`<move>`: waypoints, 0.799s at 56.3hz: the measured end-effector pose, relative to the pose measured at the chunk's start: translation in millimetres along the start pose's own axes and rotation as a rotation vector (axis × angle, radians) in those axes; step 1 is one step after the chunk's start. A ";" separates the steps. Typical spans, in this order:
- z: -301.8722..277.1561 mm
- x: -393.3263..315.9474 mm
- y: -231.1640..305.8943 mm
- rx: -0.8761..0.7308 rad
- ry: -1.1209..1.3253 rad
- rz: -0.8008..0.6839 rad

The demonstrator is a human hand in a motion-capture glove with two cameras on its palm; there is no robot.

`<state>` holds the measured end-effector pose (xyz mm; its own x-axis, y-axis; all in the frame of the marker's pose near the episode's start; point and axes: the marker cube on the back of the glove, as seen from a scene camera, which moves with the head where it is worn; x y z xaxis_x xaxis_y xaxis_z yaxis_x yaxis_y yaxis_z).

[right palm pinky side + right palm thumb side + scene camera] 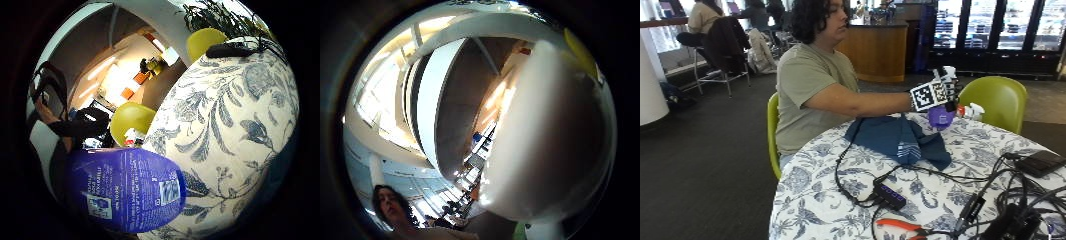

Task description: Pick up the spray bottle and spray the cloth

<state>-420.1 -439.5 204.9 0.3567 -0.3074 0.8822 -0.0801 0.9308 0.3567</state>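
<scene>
A person sits at a round table covered by a floral tablecloth point(840, 210). The gloved right hand point(941, 90) is raised over the table's far edge and grips a purple spray bottle point(941, 118) near its top, the body hanging below the hand. In the little finger side view the bottle's labelled purple body point(125, 192) sits close to the palm, above the tablecloth point(235, 130). A blurred white part point(545, 135), which looks like the spray head, fills the thumb side view. A dark blue cloth point(896, 137) lies rumpled on the table just left of the bottle.
A small white and red object point(969, 110) stands beside the bottle. Black cables and a hub point(889, 196) cross the table's middle. Orange-handled pliers point(903, 226) lie at the front, with black devices point(1039, 162) at the right. A green chair point(996, 100) stands behind.
</scene>
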 end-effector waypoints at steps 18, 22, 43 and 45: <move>-25.8 13.2 29.6 -0.282 0.150 0.162; -47.3 15.8 37.3 -0.302 0.266 0.118; -173.3 -24.2 85.4 -0.544 0.662 -0.230; -183.2 -29.9 91.5 -0.590 0.690 -0.251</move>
<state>-267.5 -308.9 154.9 0.7872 -0.5033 0.3564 0.4908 0.8612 0.1320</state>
